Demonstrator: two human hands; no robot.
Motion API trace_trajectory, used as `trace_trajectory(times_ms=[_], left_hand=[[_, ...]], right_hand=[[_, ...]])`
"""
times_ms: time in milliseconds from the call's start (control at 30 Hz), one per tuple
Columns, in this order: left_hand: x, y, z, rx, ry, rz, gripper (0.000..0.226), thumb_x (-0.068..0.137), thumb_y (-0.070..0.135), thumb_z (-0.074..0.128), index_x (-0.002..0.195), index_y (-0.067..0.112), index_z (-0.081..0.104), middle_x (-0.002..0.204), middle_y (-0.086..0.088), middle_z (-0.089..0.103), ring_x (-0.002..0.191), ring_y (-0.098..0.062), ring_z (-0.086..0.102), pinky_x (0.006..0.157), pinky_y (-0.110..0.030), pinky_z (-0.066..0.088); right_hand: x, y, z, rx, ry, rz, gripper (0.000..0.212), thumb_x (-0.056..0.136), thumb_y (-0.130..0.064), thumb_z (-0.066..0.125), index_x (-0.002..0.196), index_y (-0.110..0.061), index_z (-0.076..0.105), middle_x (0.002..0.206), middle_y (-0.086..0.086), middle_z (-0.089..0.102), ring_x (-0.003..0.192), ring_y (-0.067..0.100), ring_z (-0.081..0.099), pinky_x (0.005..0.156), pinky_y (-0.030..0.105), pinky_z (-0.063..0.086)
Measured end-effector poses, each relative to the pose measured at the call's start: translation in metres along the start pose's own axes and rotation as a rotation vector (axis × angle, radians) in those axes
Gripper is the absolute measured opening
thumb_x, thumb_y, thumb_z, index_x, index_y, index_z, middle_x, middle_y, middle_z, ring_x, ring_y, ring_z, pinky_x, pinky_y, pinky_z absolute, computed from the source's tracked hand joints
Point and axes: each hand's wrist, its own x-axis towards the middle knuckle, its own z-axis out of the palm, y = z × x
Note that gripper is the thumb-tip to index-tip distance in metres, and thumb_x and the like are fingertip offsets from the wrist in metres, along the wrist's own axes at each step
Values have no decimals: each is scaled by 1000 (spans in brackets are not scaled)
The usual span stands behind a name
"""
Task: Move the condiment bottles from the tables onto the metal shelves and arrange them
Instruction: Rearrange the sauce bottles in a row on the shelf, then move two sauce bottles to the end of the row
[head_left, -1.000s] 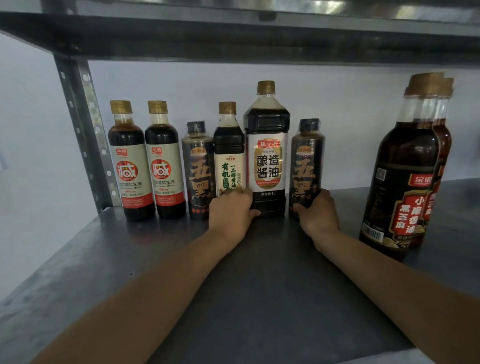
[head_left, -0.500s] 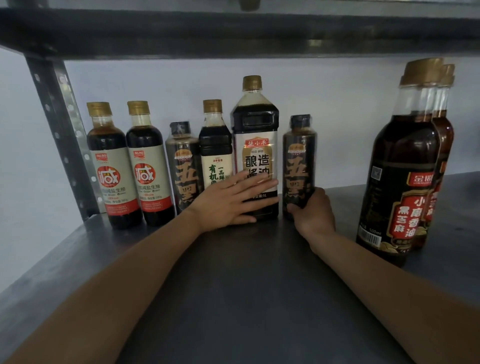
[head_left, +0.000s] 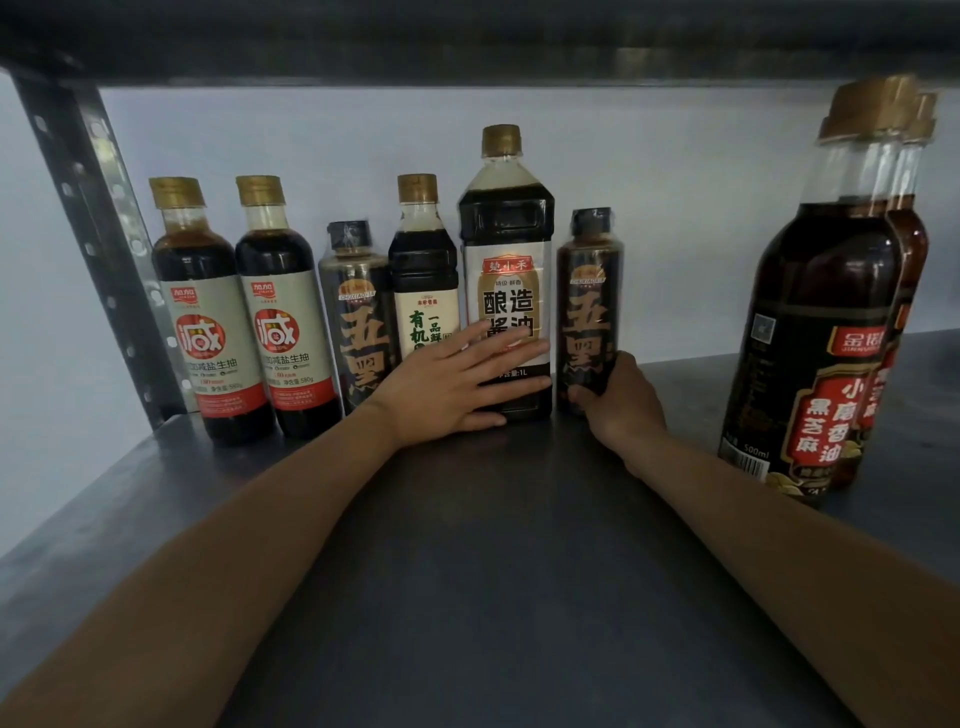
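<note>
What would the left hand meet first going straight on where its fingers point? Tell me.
Likely the black-capped bottle that the right hand grips, just past the fingertips of the left hand; depth is unclear.

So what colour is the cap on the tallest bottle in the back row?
Gold cap, seen in the head view.

- My left hand, fingers flat, covers the lower labels of the tall bottle and the gold-capped bottle beside it.
- My right hand curls round the right black-capped bottle, hiding its lower right side.
- The rear sesame oil bottle stands mostly behind the front sesame oil bottle. Their caps look smeared, probably lens blur.
- Small print on the leftmost red-label bottle and its twin: unreadable.
- Both forearms run off the bottom edge.
</note>
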Motion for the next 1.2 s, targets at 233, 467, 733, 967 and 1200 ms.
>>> trace_trajectory(times_ms=[233, 467, 733, 967, 1200], left_hand=[[1, 0, -1, 3, -30, -21, 60, 99, 53, 27, 152, 26, 16, 159, -5, 15, 146, -24, 9, 118, -44, 8], [-5, 9, -36, -170, -168, -132, 59, 98, 51, 27, 149, 23, 27, 158, -7, 16, 146, -24, 10, 118, -43, 12], [-36, 54, -136, -1089, -631, -640, 55, 92, 58, 23, 144, 39, 31, 156, 15, 15, 142, 1, 12, 118, -26, 11], [-23, 79, -186, -1006, -920, -716, 77, 85, 72, 1, 150, 31, -1, 158, 11, -8, 140, 2, -11, 108, -17, -8], [32, 110, -204, -903, -988, -955, 67, 98, 55, 15, 152, 18, 0, 160, -4, -5, 147, -18, -5, 117, -33, 4]], right_hand=[[0, 1, -2, 9, 27, -14, 52, 84, -22, 68, 128, -10, 42, 131, 10, 54, 121, 27, 50, 95, 38, 42], [-8, 4, -3, -68, -51, -34, 80, 85, -31, 66, 145, -7, 19, 142, 13, 41, 129, 28, 43, 102, 40, 41], [-86, 8, -52, -686, -485, -350, 67, 97, -56, 24, 149, -14, 22, 156, 10, 20, 142, 26, 22, 113, 37, 23], [-137, 43, -159, -535, -780, -585, 55, 94, -55, 28, 145, -48, 10, 147, -38, 2, 132, -18, 0, 107, 11, 5], [-115, 95, -219, -80, -542, -354, 24, 83, -30, 66, 102, -44, 63, 109, -34, 62, 108, -15, 52, 95, 10, 38]])
